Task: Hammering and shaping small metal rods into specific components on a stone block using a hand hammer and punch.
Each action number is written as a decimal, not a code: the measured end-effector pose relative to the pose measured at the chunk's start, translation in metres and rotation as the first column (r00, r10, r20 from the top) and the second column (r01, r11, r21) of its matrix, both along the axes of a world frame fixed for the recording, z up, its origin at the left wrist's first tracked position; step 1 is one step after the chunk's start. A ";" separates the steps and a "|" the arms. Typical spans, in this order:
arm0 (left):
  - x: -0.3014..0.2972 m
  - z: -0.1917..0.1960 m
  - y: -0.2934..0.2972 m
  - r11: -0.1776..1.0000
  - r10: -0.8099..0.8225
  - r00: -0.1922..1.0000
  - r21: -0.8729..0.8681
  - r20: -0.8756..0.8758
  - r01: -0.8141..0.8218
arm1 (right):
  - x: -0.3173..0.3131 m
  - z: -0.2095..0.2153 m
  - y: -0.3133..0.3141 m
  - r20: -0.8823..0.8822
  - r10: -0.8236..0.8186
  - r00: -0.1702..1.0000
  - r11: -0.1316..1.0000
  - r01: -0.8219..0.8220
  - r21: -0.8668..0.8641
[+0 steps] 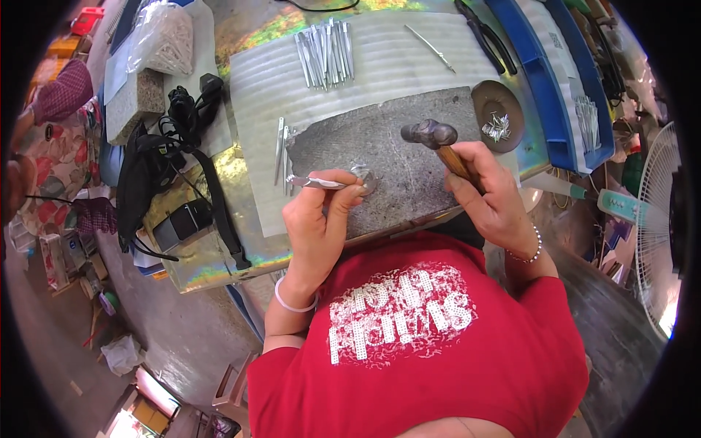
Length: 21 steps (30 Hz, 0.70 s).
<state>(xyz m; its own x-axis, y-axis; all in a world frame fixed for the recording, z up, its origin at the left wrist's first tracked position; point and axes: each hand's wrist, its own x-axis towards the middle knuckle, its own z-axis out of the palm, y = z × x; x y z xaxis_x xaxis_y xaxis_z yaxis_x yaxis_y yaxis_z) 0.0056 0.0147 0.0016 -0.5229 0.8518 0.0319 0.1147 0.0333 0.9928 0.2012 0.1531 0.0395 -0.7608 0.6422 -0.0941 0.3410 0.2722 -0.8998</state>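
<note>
My right hand (491,193) is closed round the wooden handle of a hammer (431,133), its dark metal head raised over a grey stone slab (416,168). Thumb and fingers of my left hand (321,215) pinch a thin silvery metal strip (321,182) near the slab's left part. Just beyond those fingertips a small shiny round metal piece (363,174) rests on the slab; whether the strip touches it I cannot tell. Left of the slab lie several slim silvery strips (280,153).
A bundle of silvery strips (325,55) and a thin pointed rod (431,49) lie on white foam sheet. Black pliers (488,38), a brown dish (507,98) of small metal bits and a blue tray (544,87) stand right. Black straps (212,197) lie left; a fan (657,226) stands far right.
</note>
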 end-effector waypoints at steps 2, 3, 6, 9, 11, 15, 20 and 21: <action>0.000 0.000 0.000 1.000 0.006 1.000 -0.006 -0.001 -0.006 | -0.003 0.000 -0.003 -0.063 0.018 0.998 0.999 -0.019 -0.026; 0.001 -0.001 0.001 1.000 0.002 1.000 0.014 -0.023 -0.001 | -0.004 0.000 -0.003 -0.063 0.015 0.998 0.999 -0.017 -0.027; 0.001 -0.003 0.001 1.000 0.007 1.000 0.021 -0.014 -0.007 | -0.006 0.000 -0.004 -0.059 0.042 0.997 0.999 -0.044 -0.029; 0.000 -0.004 0.001 1.000 0.014 1.000 0.016 0.014 -0.014 | -0.007 -0.001 -0.005 -0.035 0.033 0.999 0.998 -0.035 -0.057; -0.001 -0.004 0.000 1.000 0.012 1.000 0.023 0.013 -0.012 | -0.006 -0.006 -0.005 -0.114 0.077 0.991 0.997 -0.074 0.026; -0.003 -0.005 -0.001 0.999 -0.052 0.996 -0.006 -0.077 0.052 | -0.011 0.010 -0.013 -0.059 0.011 0.998 0.943 -0.030 -0.330; -0.004 -0.005 -0.001 0.997 -0.073 0.987 0.026 -0.144 0.078 | -0.014 0.009 -0.014 -0.249 0.003 0.969 0.953 -0.078 -0.292; -0.005 -0.005 -0.002 0.997 -0.076 0.989 0.022 -0.128 0.080 | -0.014 0.010 -0.014 -0.248 0.004 0.969 0.953 -0.079 -0.293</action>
